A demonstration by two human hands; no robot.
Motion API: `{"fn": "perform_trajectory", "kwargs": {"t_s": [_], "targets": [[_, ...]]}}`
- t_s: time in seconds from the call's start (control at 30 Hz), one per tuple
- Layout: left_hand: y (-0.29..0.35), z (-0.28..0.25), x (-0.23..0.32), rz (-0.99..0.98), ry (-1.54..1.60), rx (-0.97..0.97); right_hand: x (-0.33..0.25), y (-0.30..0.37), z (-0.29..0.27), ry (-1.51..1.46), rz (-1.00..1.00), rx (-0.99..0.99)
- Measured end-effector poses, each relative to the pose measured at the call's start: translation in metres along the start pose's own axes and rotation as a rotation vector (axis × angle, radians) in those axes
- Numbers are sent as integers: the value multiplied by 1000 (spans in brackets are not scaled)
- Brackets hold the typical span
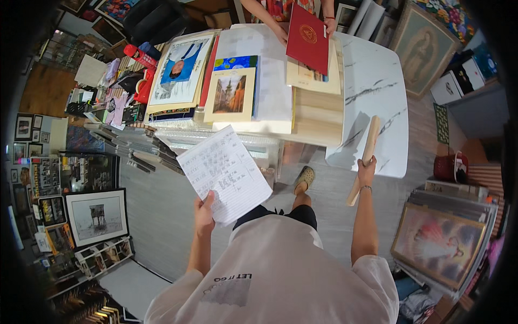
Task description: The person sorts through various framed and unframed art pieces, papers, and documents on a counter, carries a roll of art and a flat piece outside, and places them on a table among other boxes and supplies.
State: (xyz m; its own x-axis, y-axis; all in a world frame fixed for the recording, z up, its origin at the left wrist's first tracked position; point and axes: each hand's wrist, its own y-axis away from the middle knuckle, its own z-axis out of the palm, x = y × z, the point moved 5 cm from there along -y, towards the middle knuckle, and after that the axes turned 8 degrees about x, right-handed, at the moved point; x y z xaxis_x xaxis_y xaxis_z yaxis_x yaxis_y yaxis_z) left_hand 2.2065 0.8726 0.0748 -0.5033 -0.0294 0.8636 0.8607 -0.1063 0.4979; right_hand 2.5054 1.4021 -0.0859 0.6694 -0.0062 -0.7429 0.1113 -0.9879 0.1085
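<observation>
My left hand [204, 211] grips a lined sheet of paper [226, 173] by its lower left edge, thumb on top; handwriting covers the upper part of the sheet. In my right hand [366, 170] is a long, light wooden strip [372, 139], held around its middle and tilted, its upper end over the marble-patterned table [396, 102]. Across the table another person's hands [329, 26] hold a dark red folder [308, 38] with a round gold emblem. The folder is above a matted picture [313, 78] at the table's right part.
Matted pictures, including a street scene [231, 94] and a portrait [182, 65], lie on the table's left part. Framed pictures lean at the left [97, 217] and the right [438, 243]. Thin boards [129, 148] stick out below the table's left side. A dark red basket [450, 166] stands at the right.
</observation>
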Motion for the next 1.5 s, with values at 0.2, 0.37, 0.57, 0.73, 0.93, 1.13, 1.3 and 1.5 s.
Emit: {"fn": "perform_trajectory", "kwargs": {"t_s": [0.2,0.37,0.57,0.73,0.93,1.13,1.3,1.5], "targets": [[37,33,-9,-60,5,178,-16,-86,55,142,-228,7],[74,46,-15,-39,-2,356,-7,-109,77,321,-310,-75],[118,17,-38,-47,36,438,-11,-105,65,387,-264,75],[120,-2,-72,-49,52,399,-47,-58,42,-14,-310,17],[90,86,-79,-114,51,-5,-151,94,12,-445,-91,-929],[68,201,-79,-159,-19,-384,-124,113,-11,-571,21,-910],[35,264,-95,-101,-119,-446,-119,66,-6,-643,52,-786],[-29,306,-71,661,-736,-1,-111,-7,40,-449,-69,-457]]}}
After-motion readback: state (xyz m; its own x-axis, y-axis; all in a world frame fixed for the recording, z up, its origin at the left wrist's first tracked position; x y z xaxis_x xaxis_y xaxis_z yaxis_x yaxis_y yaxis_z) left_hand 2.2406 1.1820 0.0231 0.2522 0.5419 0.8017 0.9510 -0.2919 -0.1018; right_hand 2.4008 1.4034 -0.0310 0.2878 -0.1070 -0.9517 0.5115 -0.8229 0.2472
